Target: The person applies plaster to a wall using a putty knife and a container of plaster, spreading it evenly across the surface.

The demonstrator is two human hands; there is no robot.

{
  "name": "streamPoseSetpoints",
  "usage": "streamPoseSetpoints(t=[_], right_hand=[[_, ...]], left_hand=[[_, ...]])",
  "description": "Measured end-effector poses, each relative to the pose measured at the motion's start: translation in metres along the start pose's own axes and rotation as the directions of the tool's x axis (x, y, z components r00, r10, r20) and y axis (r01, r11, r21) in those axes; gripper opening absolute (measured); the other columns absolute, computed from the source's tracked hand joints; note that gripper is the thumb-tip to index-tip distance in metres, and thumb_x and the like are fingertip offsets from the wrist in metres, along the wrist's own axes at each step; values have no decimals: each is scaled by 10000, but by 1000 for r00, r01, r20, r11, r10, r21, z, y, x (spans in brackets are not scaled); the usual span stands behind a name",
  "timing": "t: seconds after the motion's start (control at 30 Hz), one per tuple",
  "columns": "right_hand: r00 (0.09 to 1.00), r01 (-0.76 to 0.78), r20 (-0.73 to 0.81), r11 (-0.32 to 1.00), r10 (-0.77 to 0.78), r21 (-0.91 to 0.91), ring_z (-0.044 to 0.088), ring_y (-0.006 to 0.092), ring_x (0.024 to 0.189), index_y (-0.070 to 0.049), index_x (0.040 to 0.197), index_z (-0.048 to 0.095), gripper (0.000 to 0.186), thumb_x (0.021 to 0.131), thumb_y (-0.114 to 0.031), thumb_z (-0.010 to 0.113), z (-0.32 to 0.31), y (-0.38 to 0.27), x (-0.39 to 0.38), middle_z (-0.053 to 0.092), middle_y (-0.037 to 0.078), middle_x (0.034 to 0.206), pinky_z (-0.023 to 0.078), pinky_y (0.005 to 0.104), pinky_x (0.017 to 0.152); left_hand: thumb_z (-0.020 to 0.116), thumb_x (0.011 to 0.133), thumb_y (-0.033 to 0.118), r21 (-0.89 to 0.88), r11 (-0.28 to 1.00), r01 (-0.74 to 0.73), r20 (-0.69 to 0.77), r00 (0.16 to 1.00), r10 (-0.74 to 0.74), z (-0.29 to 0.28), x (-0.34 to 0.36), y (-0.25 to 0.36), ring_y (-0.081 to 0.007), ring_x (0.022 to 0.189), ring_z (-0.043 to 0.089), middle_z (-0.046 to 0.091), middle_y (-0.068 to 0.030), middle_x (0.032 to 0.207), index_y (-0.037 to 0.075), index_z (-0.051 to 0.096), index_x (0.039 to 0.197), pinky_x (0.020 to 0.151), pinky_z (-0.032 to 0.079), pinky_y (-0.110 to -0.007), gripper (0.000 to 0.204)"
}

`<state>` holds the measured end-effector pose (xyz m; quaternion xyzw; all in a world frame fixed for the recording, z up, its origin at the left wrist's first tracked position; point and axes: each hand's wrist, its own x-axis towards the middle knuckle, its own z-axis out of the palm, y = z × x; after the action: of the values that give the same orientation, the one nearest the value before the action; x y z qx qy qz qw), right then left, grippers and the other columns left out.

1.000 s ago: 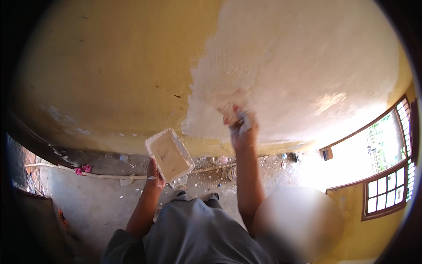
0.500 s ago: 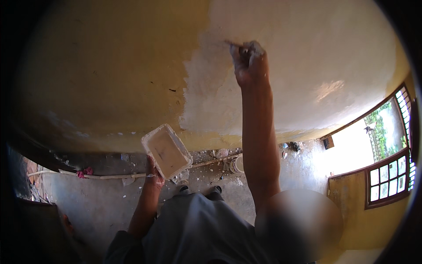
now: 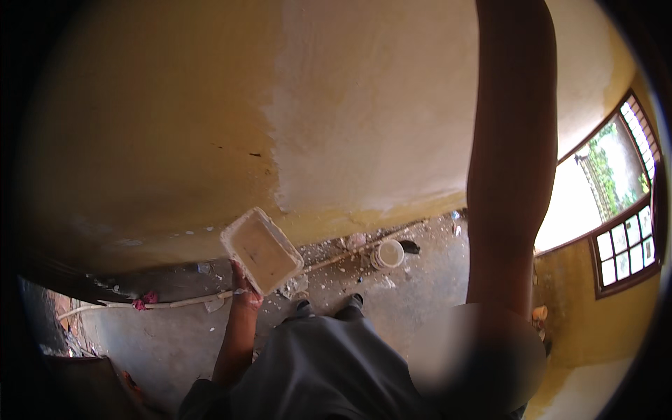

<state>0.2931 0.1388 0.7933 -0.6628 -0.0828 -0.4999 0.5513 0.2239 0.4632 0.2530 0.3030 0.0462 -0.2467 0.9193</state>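
Note:
My left hand [image 3: 244,285] grips a whitish rectangular tray [image 3: 261,250] by its near edge and holds it tilted in front of the wall's base. My right forearm [image 3: 509,154] reaches straight up past the top of the picture, so my right hand is out of sight. The yellow wall [image 3: 140,140] ahead carries a broad white plastered patch [image 3: 378,112] on its right half.
A small white bucket [image 3: 388,253] stands on the grey floor near the wall, among scattered debris. A thin white pipe [image 3: 168,304] lies along the wall's foot with a pink scrap [image 3: 145,300] beside it. A window with bars [image 3: 616,189] opens at the right.
My right arm has risen along the white patch until the hand left the top of the view. The left hand and its tray have stayed in nearly the same place.

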Motion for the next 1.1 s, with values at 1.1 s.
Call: streamPoseSetpoints(t=[1.1], right_hand=[[722, 650, 498, 225, -481, -726, 584, 253, 814, -178, 1018, 624, 408, 638, -267, 743, -12, 162, -146, 634, 62, 890, 496, 375, 701]], left_hand=[[620, 723, 525, -48, 999, 14, -10, 1000, -15, 8, -5, 5, -296, 1134, 467, 443, -110, 1261, 93, 299, 1313, 925, 427, -477, 798]])
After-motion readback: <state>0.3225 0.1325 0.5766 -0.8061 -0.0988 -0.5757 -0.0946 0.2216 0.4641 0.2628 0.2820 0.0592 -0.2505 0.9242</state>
